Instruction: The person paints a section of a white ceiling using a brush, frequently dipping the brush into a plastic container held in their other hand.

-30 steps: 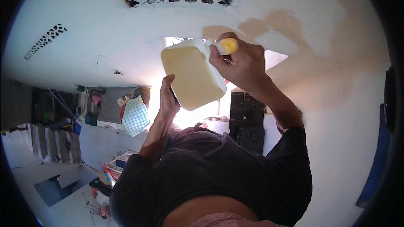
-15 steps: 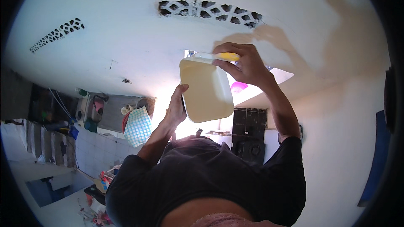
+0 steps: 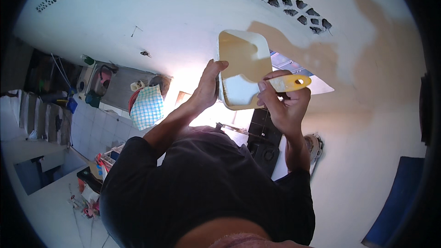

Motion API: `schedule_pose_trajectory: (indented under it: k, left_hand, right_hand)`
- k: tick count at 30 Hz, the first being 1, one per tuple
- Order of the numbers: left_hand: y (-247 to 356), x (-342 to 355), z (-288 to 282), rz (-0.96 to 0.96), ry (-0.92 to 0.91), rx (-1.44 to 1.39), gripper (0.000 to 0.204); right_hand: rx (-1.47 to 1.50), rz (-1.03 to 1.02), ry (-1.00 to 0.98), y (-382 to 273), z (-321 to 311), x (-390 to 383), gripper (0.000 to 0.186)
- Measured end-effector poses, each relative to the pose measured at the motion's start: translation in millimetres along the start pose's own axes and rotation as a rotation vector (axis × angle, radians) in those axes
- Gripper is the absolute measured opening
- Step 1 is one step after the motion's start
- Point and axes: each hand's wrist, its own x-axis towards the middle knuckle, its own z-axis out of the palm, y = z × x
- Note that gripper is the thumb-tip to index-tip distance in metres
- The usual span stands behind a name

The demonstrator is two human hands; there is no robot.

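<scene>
Ceiling, big and white, fills the top. Just under it sits a cream tub, gripped on its side by the left hand. Beside the tub, the right hand grips a yellow scraper.

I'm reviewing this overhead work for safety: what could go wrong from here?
1. The tray is tilted over the person's body, gripped only at its edges by the left hand and right hand; the tan paste in it might slide or drip down.
2. The right hand also pinches the yellow-handled scraper against the tray, so either could slip.
3. Bright backlight behind the hands may hide the tray's edge.
</scene>
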Motion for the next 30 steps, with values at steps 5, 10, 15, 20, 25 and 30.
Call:
schedule_pose_trajectory:
  k: [5,10,15,20,25,30]
  left_hand:
    - [2,-2,-6,0.019,0.014,-0.029,0.054]
    - [-6,-6,-14,0.02,0.043,0.001,0.048]
    - [-9,-3,-13,0.003,0.087,-0.045,0.04]
    - [-11,1,-9,-0.035,0.136,-0.034,0.04]
    - [-12,10,-4,0.006,0.069,-0.031,0.047]
    - [-9,13,2,0.01,0.018,0.004,0.051]
  right_hand:
    - [0.239,0.189,0.193,-17,-9,1,0.008]
    - [-0.038,-0.018,0.281,2,-25,9,0.005]
    - [-0.381,-0.071,0.302,8,-41,8,0.005]
    - [-0.385,-0.268,0.395,-3,-48,12,0.011]
    - [-0.233,-0.19,0.201,-15,-32,7,0.013]
    - [-0.037,-0.059,0.082,-5,-13,0,0.014]
